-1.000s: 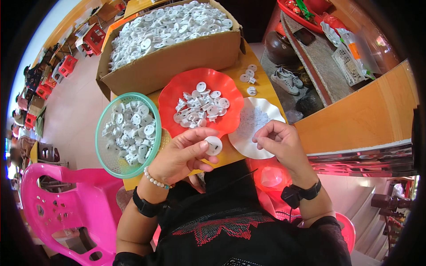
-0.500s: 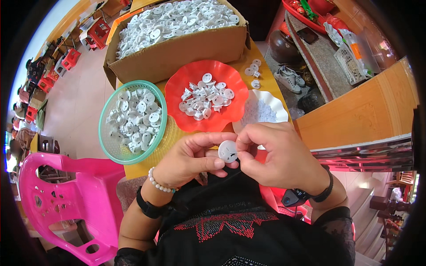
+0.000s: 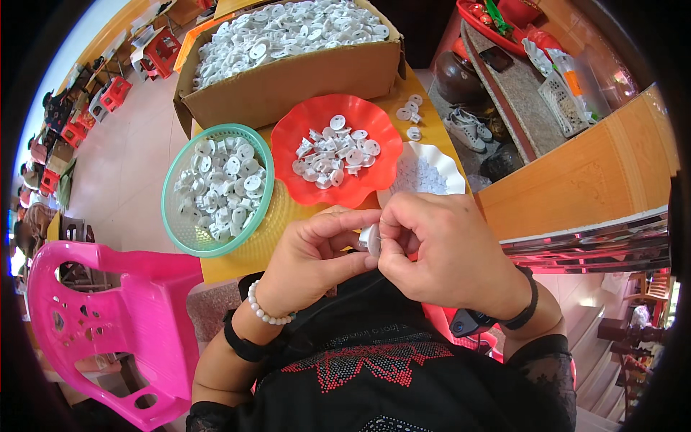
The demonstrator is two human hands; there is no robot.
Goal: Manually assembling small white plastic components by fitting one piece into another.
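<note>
My left hand (image 3: 317,243) pinches a white round plastic piece (image 3: 371,240) between thumb and fingers, its disc turned nearly edge-on. Against the disc, the closed fingertips of my right hand (image 3: 440,245) press together; whatever they grip is too small and hidden to make out. Just beyond my hands stands a red wavy-rimmed bowl (image 3: 291,129) holding similar white pieces. To its right, a white wavy-rimmed dish (image 3: 448,164) contains many tiny pale parts. A green-rimmed basket (image 3: 167,191) at the left is filled with more of the round pieces.
An open cardboard box (image 3: 288,97), heaped with white pieces, occupies the back of the yellow table (image 3: 248,265). Several loose pieces (image 3: 410,111) lie at its right. A pink plastic chair (image 3: 155,324) stands at my left; a wooden panel (image 3: 576,173) borders the right.
The white piece has turned from facing me to nearly edge-on. My right fingers have closed in tighter over its face. The view has shifted slightly.
</note>
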